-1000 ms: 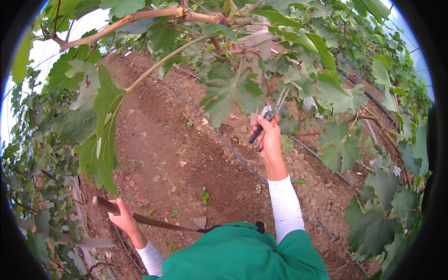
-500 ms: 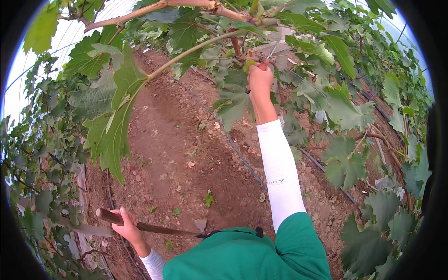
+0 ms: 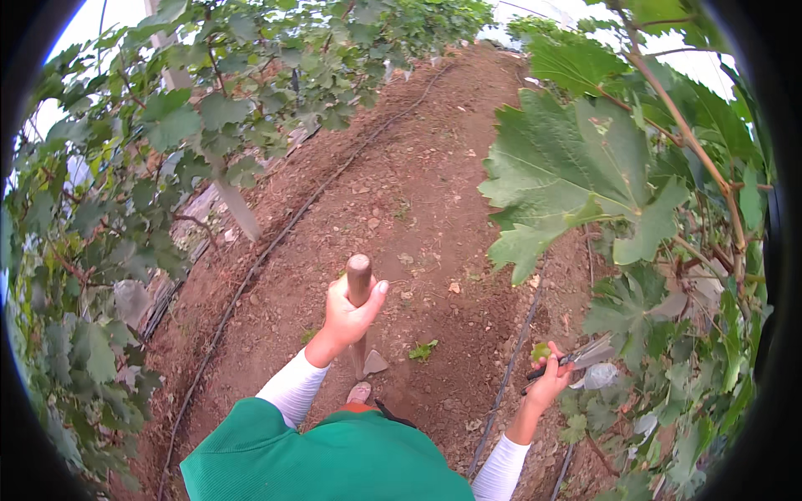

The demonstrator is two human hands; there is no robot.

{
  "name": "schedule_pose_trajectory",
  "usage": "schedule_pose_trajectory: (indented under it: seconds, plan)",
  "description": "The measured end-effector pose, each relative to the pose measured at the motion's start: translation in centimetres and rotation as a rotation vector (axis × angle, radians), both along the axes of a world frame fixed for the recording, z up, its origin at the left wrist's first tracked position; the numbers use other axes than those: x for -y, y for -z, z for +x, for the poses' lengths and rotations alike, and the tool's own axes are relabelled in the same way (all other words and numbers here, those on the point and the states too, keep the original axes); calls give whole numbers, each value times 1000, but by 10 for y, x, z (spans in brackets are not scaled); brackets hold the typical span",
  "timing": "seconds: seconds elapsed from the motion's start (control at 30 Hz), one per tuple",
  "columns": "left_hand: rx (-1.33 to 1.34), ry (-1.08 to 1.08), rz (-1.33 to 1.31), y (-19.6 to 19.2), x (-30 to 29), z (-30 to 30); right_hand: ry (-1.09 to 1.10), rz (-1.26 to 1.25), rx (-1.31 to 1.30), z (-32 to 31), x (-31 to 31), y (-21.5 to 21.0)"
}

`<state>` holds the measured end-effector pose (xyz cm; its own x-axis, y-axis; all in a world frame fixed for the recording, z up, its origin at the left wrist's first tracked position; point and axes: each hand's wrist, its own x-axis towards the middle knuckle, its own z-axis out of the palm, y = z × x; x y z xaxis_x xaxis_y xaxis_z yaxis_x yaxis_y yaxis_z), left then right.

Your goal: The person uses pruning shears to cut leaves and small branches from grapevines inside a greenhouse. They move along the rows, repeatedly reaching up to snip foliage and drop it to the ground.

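My left hand (image 3: 347,316) is wrapped round the top of a brown wooden handle (image 3: 359,280), which points down toward the soil. A small grey metal blade (image 3: 376,362) shows by its lower end, like a hoe's. At the right, my right hand (image 3: 549,386) grips pruning shears (image 3: 591,352) with dark handles and long silver blades pointing at the vine row. A small yellow-green leaf (image 3: 540,351) is at its fingertips. Whether the blades are apart I cannot make out. Close to the camera, a large grape leaf (image 3: 585,163) hangs on its stem above that hand.
Leafy grapevines (image 3: 100,217) line the left, with a leaning pale post (image 3: 238,204). A black drip hose (image 3: 313,196) runs along the dirt path (image 3: 401,217); another hose (image 3: 511,367) lies right. A vine cane (image 3: 689,129) arches on the right. My shoe (image 3: 359,392) shows below.
The view has turned along the path. My right hand has come down from the vine stem toward my side, still holding the shears. My left hand now holds the wooden handle upright before me.
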<state>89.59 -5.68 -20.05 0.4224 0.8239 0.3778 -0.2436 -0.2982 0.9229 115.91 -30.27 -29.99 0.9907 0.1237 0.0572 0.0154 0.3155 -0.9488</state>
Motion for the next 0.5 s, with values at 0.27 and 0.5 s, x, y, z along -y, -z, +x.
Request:
schedule_pose_trajectory:
  seconds: [0.27,0.5]
  plan:
    - [-25,-123,192,-16,25,-35,-487,-234,-278,-83,-58,89]
    - [5,-287,187,6,34,-89,-744,-299,-420,-108,-79,116]
